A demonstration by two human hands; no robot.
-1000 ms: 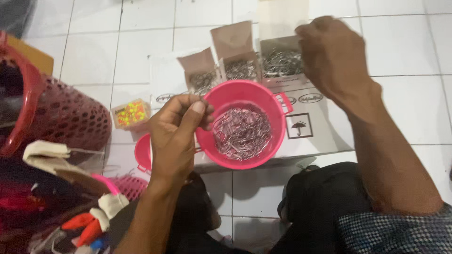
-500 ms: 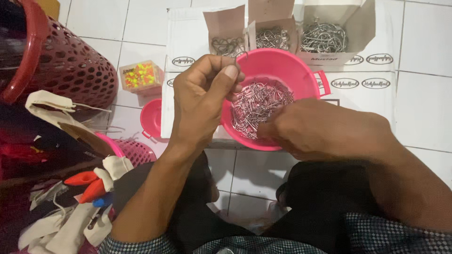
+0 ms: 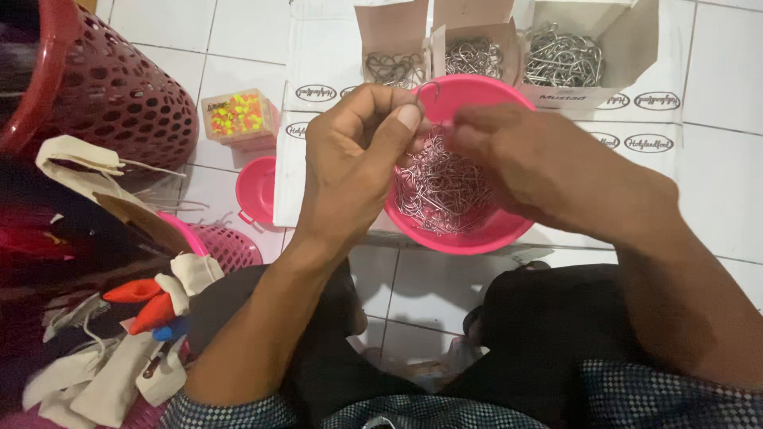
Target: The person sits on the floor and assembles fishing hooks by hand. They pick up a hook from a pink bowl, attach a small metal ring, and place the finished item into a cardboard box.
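A pink plastic bowl point(image 3: 477, 230) full of metal hooks point(image 3: 437, 187) sits on flat white cardboard point(image 3: 322, 75) on the tiled floor. My left hand point(image 3: 354, 163) hovers over the bowl's left rim, thumb and fingers pinched on a single metal hook point(image 3: 427, 89) that sticks up above the fingertips. My right hand point(image 3: 540, 163) lies over the bowl's right side, its fingertips meeting those of the left hand at the hook; what it grips is hidden. Behind the bowl stand three open cardboard boxes point(image 3: 560, 56) filled with more hooks.
A red perforated basket point(image 3: 111, 95) stands at the upper left. A small clear box of yellow and orange beads point(image 3: 238, 115) and a pink lid point(image 3: 256, 191) lie left of the cardboard. Cloth bags and orange floats point(image 3: 143, 302) fill the lower left. My knees frame the bottom.
My right hand came back from the far boxes to the bowl and now meets the left hand's fingertips. The view has tilted down and closer.
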